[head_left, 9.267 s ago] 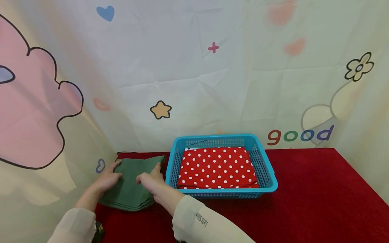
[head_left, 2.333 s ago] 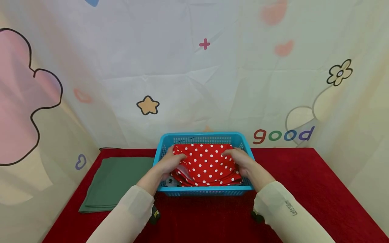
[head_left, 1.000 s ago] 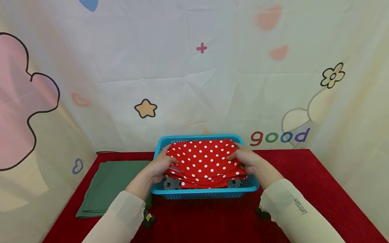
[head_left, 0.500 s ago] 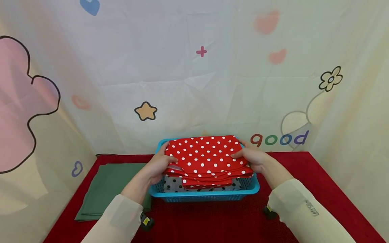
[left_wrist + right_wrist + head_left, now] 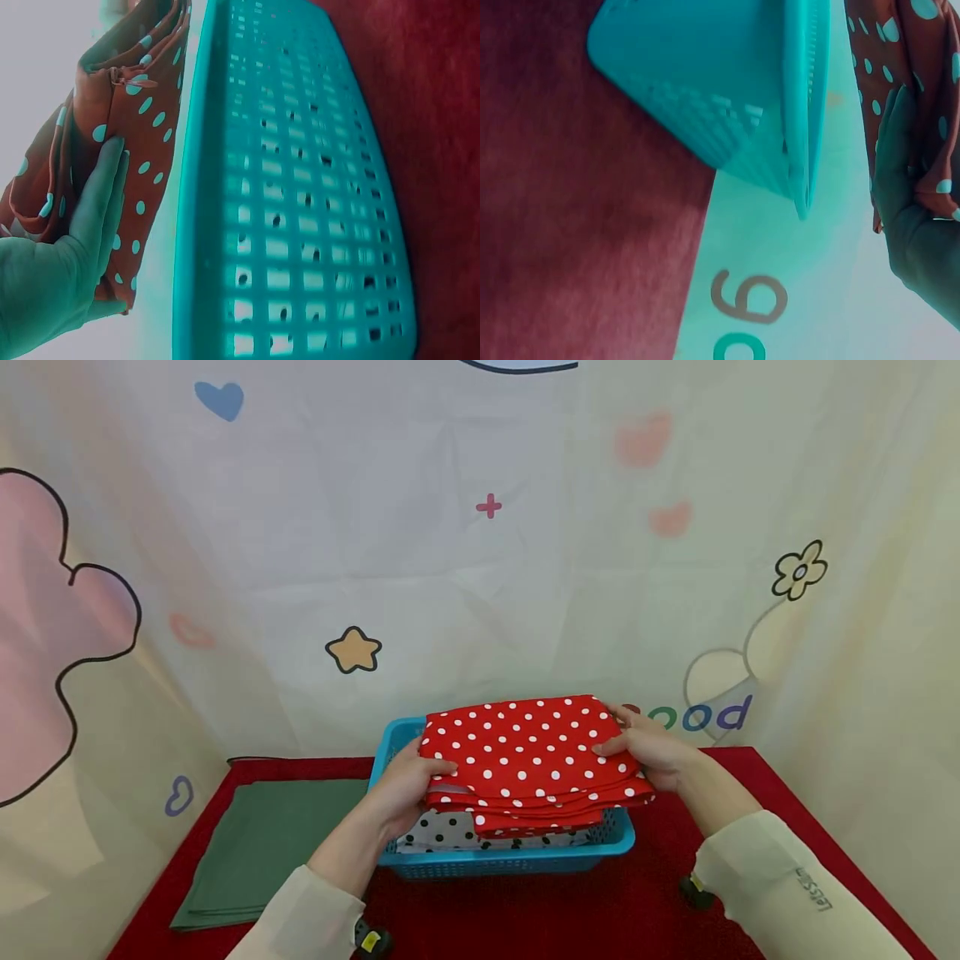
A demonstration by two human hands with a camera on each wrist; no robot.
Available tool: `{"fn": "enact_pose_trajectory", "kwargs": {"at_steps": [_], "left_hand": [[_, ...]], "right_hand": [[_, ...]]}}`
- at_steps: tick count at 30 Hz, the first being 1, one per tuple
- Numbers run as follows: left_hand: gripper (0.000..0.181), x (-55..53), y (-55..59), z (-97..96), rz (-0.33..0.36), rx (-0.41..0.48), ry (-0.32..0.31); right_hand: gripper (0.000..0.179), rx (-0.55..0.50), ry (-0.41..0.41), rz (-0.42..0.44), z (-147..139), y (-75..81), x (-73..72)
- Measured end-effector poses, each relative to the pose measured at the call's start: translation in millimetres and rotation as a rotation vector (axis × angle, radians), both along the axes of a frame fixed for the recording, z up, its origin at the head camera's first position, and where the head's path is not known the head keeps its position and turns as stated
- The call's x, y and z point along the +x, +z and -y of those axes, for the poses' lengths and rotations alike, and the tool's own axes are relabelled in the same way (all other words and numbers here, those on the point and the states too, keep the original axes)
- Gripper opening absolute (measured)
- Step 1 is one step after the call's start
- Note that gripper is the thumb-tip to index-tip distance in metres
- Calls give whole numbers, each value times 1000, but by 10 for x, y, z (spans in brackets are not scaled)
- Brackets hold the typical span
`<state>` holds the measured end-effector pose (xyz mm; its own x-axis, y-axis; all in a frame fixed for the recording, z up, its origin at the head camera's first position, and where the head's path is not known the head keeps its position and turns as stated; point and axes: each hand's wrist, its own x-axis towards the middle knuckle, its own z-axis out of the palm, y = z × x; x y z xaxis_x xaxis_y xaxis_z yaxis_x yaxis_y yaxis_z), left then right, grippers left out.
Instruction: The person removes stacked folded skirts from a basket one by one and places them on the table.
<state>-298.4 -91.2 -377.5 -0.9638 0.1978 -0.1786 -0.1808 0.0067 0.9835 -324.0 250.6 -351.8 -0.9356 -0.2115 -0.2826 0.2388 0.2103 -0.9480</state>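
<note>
Folded red polka-dot cloth point(image 5: 525, 743) held above a blue basket point(image 5: 510, 862).
Left hand point(image 5: 403, 787) and right hand point(image 5: 656, 755), partly closed, grip its ends, thumbs on top. Its loose layers might slip open, held only at the ends. The long axis runs left to right, folds facing the person. White dotted cloth point(image 5: 442, 831) lies inside; green cloth point(image 5: 273, 843) beside the basket.

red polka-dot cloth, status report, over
Left hand, right hand gripping red polka-dot cloth at opposite sides. Cloth held above blue basket. Nothing seen in the way.
</note>
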Motion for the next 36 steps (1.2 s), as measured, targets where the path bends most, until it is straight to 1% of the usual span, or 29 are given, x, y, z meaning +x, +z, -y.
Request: {"fn": "enact_pose_trajectory", "kwargs": {"at_steps": [4,6,8,13,16,21,25,30,33,36], "left_hand": [[74,48,6,-108,2,11,-13],[77,68,3,-171,8,19,-25],[80,83,2,-243,-1,38,-44],[86,102,2,-456,-18,94,-98],[86,110,7,-581,-22,112,-105],[84,134,2,-766,-36,141,-107],[79,161,-11,-894,-32,182,-98],[74,199,-12,-1035,-48,227,-95],[71,230,-33,-1107,-58,259,-109],[72,266,-78,-1191,-60,317,-146]], "right_hand": [[93,12,22,-6,-138,60,60],[94,21,35,-6,-219,85,101],[94,26,40,-6,-308,106,141],[94,45,31,-5,-532,140,237],[95,60,27,-17,-662,144,275],[93,92,7,-28,-851,127,299],[90,128,-5,-47,-976,129,294],[88,125,-6,-53,-1100,135,289],[87,120,-23,-36,-1168,124,297],[87,126,-34,-19,-1255,99,315]]}}
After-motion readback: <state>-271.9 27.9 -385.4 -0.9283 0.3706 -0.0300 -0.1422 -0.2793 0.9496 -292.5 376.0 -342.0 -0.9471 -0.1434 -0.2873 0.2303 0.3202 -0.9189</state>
